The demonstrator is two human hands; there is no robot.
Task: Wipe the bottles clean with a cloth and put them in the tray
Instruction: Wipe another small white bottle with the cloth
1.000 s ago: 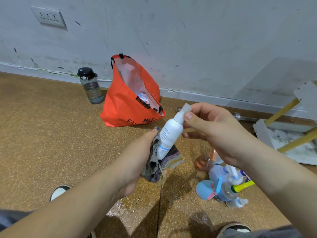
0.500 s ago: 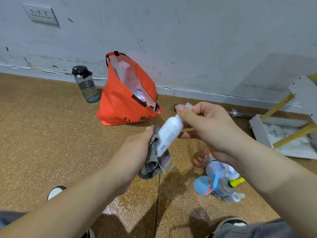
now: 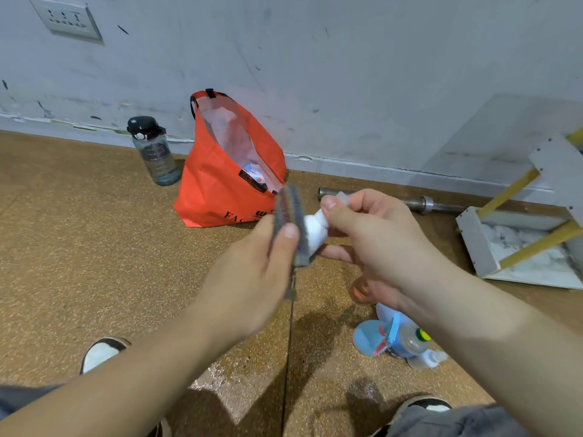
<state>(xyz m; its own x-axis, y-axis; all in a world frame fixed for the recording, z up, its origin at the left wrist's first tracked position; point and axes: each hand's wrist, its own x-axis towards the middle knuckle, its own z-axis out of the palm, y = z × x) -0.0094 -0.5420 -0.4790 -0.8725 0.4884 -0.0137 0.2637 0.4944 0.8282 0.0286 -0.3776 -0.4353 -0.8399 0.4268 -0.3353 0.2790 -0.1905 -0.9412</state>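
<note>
My left grip (image 3: 252,279) is clamped on the cloth (image 3: 288,222), thumb on top, pressing it around the body of the white bottle (image 3: 315,231). My right grip (image 3: 372,244) pinches that bottle at its clear cap (image 3: 343,197), thumb and forefinger closed on it. The bottle is in the air just above the middle of my view, over the speckled brown floor (image 3: 94,247), cap tilted toward 2 o'clock. At 5 o'clock, under my right wrist, more bottles lie huddled on the floor, among them a blue one (image 3: 367,339) and an amber one (image 3: 359,291). The white tray (image 3: 476,247) sits at 3 o'clock, well apart. An orange bag (image 3: 217,197) stands at 11 o'clock, with a dark water bottle (image 3: 156,156) just beside it.
</note>
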